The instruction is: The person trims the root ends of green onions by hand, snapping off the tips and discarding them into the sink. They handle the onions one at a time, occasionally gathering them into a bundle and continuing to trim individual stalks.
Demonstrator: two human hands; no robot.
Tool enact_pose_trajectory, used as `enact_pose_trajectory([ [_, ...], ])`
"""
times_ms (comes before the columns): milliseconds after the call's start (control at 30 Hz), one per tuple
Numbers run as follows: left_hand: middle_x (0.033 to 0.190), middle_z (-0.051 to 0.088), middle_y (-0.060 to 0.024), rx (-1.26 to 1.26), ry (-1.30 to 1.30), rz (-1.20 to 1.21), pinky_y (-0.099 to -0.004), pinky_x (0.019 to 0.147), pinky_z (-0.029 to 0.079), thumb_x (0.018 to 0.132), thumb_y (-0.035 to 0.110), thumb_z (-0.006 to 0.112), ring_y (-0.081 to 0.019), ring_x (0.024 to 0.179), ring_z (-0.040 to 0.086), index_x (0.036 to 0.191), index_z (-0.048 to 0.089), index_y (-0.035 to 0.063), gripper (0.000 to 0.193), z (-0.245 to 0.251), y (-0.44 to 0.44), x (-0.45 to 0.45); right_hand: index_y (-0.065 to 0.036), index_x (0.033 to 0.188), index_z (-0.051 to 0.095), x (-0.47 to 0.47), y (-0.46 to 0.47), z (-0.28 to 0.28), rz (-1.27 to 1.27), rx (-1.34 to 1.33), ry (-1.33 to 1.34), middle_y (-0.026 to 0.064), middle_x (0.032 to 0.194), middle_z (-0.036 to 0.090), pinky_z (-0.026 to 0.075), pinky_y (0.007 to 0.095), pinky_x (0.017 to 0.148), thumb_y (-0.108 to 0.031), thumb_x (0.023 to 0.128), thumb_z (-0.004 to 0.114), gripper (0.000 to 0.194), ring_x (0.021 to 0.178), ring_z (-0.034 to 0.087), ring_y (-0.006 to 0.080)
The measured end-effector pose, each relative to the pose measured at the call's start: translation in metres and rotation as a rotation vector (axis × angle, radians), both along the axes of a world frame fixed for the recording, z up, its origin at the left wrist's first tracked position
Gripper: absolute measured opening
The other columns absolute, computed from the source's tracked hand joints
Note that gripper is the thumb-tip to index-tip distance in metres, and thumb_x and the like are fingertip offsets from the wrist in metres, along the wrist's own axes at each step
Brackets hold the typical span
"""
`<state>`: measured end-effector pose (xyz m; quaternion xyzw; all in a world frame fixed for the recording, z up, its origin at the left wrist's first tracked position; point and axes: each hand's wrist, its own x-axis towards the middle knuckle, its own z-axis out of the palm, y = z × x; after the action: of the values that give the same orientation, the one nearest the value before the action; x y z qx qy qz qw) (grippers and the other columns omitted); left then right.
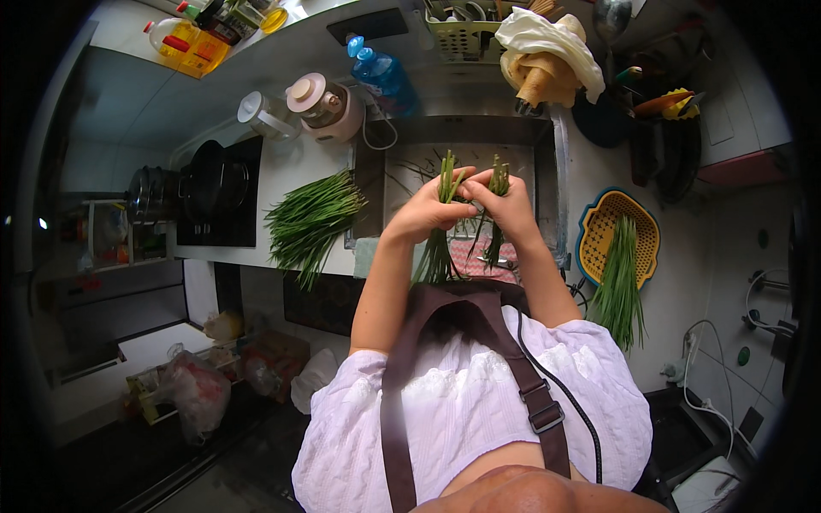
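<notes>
Over the sink, my left hand grips a bunch of green garlic chives, their cut ends pointing up between the fingers. My right hand holds a smaller bunch the same way, and the fingertips of both hands meet between the bunches. Loose stems and scraps lie in the sink. Scissors rest on a pink patterned cloth at the sink's front edge. A large heap of chives lies on the counter to the left. More chives lie across a yellow colander at the right.
Behind the sink stand a blue pump bottle, a pink-based small appliance and a glass jug. A black pot sits on the cooktop at left. A utensil basket and cloth-draped holder stand beyond the sink.
</notes>
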<state>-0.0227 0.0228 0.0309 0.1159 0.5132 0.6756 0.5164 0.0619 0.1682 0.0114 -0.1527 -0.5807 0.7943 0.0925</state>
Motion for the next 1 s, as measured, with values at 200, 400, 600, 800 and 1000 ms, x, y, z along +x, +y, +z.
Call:
enact_pose_trajectory([
  [200, 0.092, 0.056, 0.0043, 0.165, -0.198, -0.071, -0.0168, 0.043, 0.026, 0.082, 0.003, 0.065, -0.0007, 0.054, 0.041, 0.133, 0.043, 0.0006, 0.056, -0.004, -0.011, -0.007, 0.0, 0.091, 0.067, 0.001, 0.017, -0.019, -0.233, 0.454, -0.023, -0.0028, 0.069, 0.06, 0.039, 0.0212, 0.055, -0.017, 0.087, 0.066, 0.018, 0.062, 0.05, 0.003],
  [400, 0.07, 0.045, 0.0074, 0.09, -0.202, -0.044, -0.0183, 0.04, 0.021, 0.089, 0.018, 0.064, 0.0, 0.047, 0.031, 0.113, 0.054, 0.0013, 0.032, -0.009, -0.011, -0.007, 0.002, 0.101, 0.066, 0.005, 0.023, -0.043, -0.082, 0.434, -0.142, 0.0075, 0.084, 0.069, 0.048, 0.0279, 0.067, -0.016, 0.08, 0.071, 0.028, 0.074, 0.059, 0.0095],
  [600, 0.061, 0.04, 0.0088, -0.067, -0.124, 0.12, -0.0185, 0.04, 0.021, 0.088, 0.022, 0.066, 0.0, 0.045, 0.029, 0.109, 0.06, 0.0041, 0.028, -0.011, -0.005, 0.001, -0.002, 0.131, 0.052, 0.006, 0.022, -0.049, 0.048, 0.492, -0.169, 0.0045, 0.086, 0.063, 0.048, 0.0253, 0.069, -0.014, 0.078, 0.073, 0.059, 0.075, 0.054, 0.0072],
  [800, 0.068, 0.054, 0.0059, -0.2, 0.151, 0.211, -0.018, 0.042, 0.028, 0.087, 0.019, 0.067, -0.0007, 0.05, 0.04, 0.112, 0.062, 0.0025, 0.031, -0.012, 0.012, 0.017, 0.001, 0.144, 0.029, 0.009, 0.016, -0.035, 0.236, 0.041, -0.083, -0.0023, 0.086, 0.057, 0.042, 0.0198, 0.063, -0.005, 0.076, 0.075, 0.083, 0.073, 0.05, 0.0048],
  [1000, 0.074, 0.059, 0.0031, -0.148, 0.294, 0.102, -0.0178, 0.044, 0.029, 0.084, 0.016, 0.069, -0.001, 0.052, 0.042, 0.096, 0.067, 0.003, 0.018, -0.015, 0.015, 0.021, 0.002, 0.145, 0.024, 0.011, 0.016, -0.029, 0.329, -0.082, -0.02, 0.0069, 0.118, 0.055, 0.045, 0.0218, 0.073, 0.0, 0.074, 0.073, 0.086, 0.097, 0.053, 0.0093],
])
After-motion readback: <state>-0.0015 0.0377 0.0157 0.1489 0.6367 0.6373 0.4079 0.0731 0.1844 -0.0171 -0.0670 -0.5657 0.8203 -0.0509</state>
